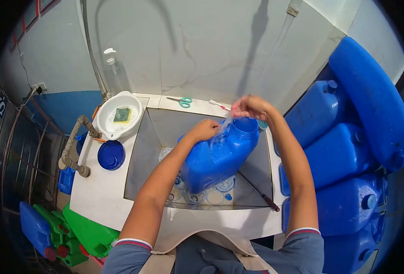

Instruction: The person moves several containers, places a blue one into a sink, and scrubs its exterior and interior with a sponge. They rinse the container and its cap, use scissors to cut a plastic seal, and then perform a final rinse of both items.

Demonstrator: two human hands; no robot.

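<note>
A large blue plastic jug (220, 157) stands tilted in the grey sink, its uncapped mouth toward the far right. My left hand (205, 130) is closed at the jug's upper left side, where its handle would be; the grip itself is partly hidden. Just above the mouth is my right hand (250, 108), with fingers curled together; what they hold, if anything, cannot be made out. Splashing water (221, 131) runs between my hands and over the jug's shoulder. Several clear round lids or containers (195, 197) lie on the sink floor beneath the jug.
A white basin (136, 114) with a green and yellow sponge (122, 115) sits left, beside a blue bowl-like piece (111, 155). Scissors (184, 102) and a toothbrush (219, 105) lie on the back ledge. A dark-handled rod (270, 203) leans over the sink's front right. Blue jugs (334, 155) are stacked right.
</note>
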